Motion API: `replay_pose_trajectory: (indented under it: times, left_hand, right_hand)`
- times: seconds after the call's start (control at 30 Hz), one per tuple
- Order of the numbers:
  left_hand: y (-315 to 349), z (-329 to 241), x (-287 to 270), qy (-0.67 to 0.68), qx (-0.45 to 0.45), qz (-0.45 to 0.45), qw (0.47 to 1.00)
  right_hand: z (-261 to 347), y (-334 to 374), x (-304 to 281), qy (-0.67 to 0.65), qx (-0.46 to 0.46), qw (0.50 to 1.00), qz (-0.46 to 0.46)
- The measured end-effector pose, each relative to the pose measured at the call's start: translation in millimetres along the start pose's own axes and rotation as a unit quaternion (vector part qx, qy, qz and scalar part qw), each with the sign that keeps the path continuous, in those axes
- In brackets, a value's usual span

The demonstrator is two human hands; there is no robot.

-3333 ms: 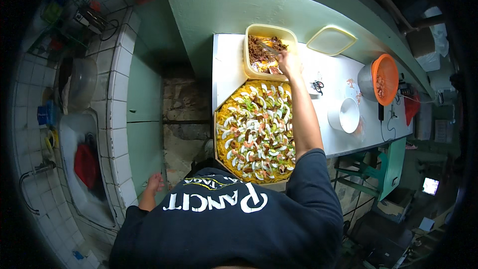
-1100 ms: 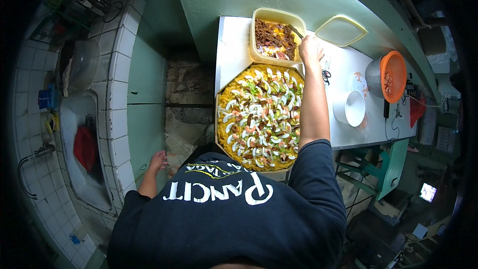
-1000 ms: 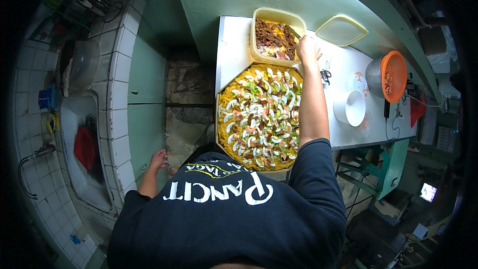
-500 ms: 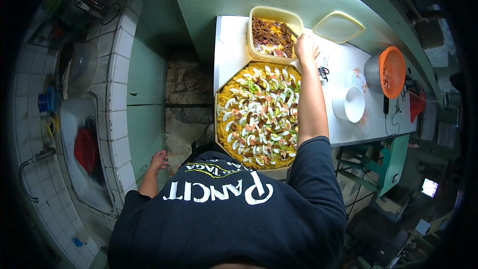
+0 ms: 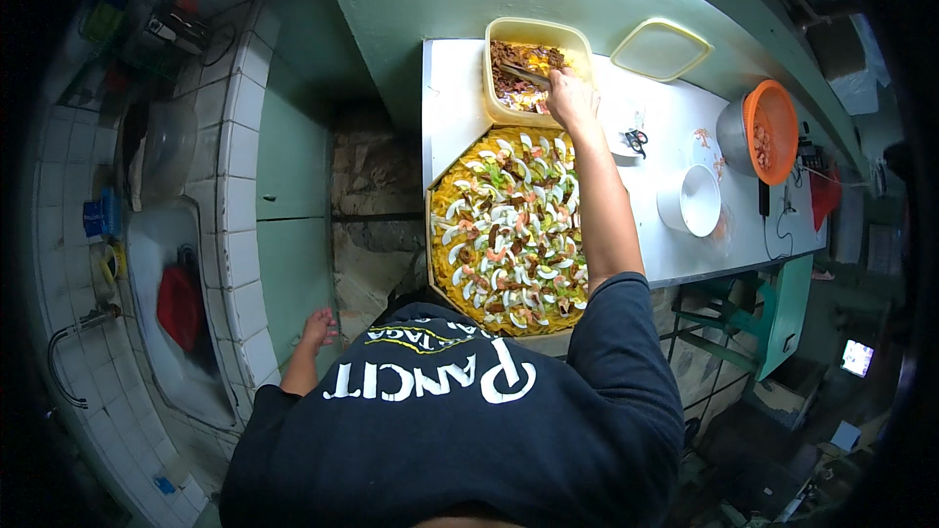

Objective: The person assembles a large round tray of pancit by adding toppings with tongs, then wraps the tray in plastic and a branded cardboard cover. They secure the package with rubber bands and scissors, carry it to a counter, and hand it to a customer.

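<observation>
My right hand (image 5: 572, 98) reaches over the near right rim of a yellowish rectangular plastic tub (image 5: 490, 88). It is closed on a long, thin metal utensil (image 5: 524, 71), whose tip lies in dark brown meat pieces (image 5: 507, 55) inside the tub; whether it is a spoon or tongs I cannot make out. Right in front of me is a large octagonal tray (image 5: 429, 235) of yellow noodles topped with egg slices, shrimp, greens and brown bits. My right forearm crosses its right edge. My left hand (image 5: 318, 328) hangs at my left side with its fingers apart, holding nothing.
On the white table are a tub lid (image 5: 665, 50), scissors (image 5: 636, 141), a white bucket (image 5: 689, 200), and an orange colander (image 5: 771, 132) against a metal pot (image 5: 731, 123). A green stool (image 5: 782, 318) stands at right; a sink (image 5: 147, 264) is at left.
My right hand has moved left across the tub, swinging the utensil over the meat toward its left side. My left hand stays low at my side. The whole view has shifted slightly.
</observation>
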State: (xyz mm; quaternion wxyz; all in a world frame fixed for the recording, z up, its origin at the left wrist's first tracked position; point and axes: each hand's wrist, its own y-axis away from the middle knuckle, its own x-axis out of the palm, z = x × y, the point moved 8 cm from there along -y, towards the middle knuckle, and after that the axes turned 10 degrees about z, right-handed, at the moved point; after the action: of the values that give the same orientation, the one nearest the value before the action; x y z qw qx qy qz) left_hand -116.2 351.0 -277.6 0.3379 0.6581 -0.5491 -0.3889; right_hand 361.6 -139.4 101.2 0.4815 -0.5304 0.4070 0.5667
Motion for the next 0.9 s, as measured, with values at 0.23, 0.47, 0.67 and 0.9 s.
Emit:
replay_pose_trajectory:
  times: [0.23,0.47,0.67,0.9]
  left_hand:
    - [-16,6,-12,-0.015,0.031,0.002,0.999]
    - [-4,-29,0,-0.03,0.03,0.011,0.999]
    - [7,-31,3,-0.017,0.03,0.005,0.999]
    - [4,-22,-7,-0.02,0.02,0.002,1.0]
  right_hand:
    - [-58,19,-25,-0.11,0.117,0.984,-0.079]
    - [-45,8,-13,-0.059,0.113,0.986,-0.109]
    - [-20,-7,-15,-0.045,0.093,0.993,-0.059]
    - [-42,8,-1,-0.07,0.125,0.987,-0.075]
